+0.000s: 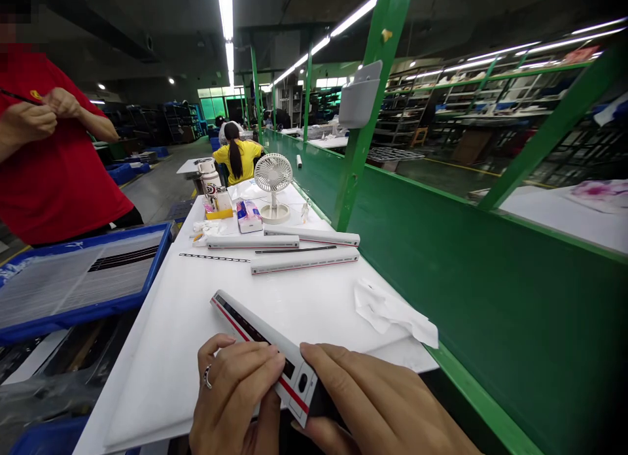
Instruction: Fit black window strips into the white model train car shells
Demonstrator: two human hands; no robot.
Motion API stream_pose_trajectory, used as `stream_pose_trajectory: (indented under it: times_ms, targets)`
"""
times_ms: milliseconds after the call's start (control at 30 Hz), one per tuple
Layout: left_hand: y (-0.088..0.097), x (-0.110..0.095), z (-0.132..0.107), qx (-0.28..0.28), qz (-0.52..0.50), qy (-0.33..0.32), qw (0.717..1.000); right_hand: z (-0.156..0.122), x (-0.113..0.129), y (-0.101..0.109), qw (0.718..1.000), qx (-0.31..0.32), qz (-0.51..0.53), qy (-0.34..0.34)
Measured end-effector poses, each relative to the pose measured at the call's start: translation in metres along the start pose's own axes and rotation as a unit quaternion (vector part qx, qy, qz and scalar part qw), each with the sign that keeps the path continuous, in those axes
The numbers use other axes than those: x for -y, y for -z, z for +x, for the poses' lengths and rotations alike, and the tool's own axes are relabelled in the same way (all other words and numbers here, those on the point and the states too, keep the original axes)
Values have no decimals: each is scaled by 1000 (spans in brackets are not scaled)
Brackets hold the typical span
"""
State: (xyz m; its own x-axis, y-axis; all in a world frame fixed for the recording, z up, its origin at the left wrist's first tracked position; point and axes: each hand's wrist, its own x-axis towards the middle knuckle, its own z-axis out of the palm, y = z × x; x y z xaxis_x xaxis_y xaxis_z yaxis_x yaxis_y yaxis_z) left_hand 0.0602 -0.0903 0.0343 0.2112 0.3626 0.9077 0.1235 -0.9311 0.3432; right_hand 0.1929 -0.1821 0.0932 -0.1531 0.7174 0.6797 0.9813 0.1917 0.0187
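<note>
Both of my hands are on a model train car (pixel 245 316), a long white body with a red stripe and a dark window band. It points away from me and to the left. My left hand (pixel 236 393), with a ring on one finger, presses its fingertips on the window band and grips the side. My right hand (pixel 375 396) is closed around the near end, close to a dark oval opening. Farther up lie more white train cars (pixel 304 261), a dark thin strip (pixel 294 250) and a strip with a row of openings (pixel 214 257).
A crumpled white cloth (pixel 392 311) lies on the white table (pixel 161 350). Behind are a small fan (pixel 273 174), a tissue pack (pixel 248 216) and a jug (pixel 209 174). A green conveyor (pixel 417 246) runs along the right. Left stand a blue tray (pixel 161 259) and a person in red (pixel 63 161).
</note>
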Motion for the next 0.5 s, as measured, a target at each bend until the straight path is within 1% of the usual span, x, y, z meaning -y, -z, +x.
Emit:
stream_pose_trajectory:
  times_ms: [67, 267, 367, 500]
  targets:
    - [1, 3, 1, 18, 0, -8, 1000, 1, -1, 0, 1000, -10, 2, 3]
    - [4, 14, 0, 36, 15, -20, 999, 3, -5, -1, 1000, 0, -4, 0]
    - [3, 10, -1, 34, 24, -25, 999, 6, -4, -3, 999, -35, 4, 12]
    - [-2, 1, -4, 48, 41, -28, 998, 6, -3, -4, 1000, -12, -7, 13]
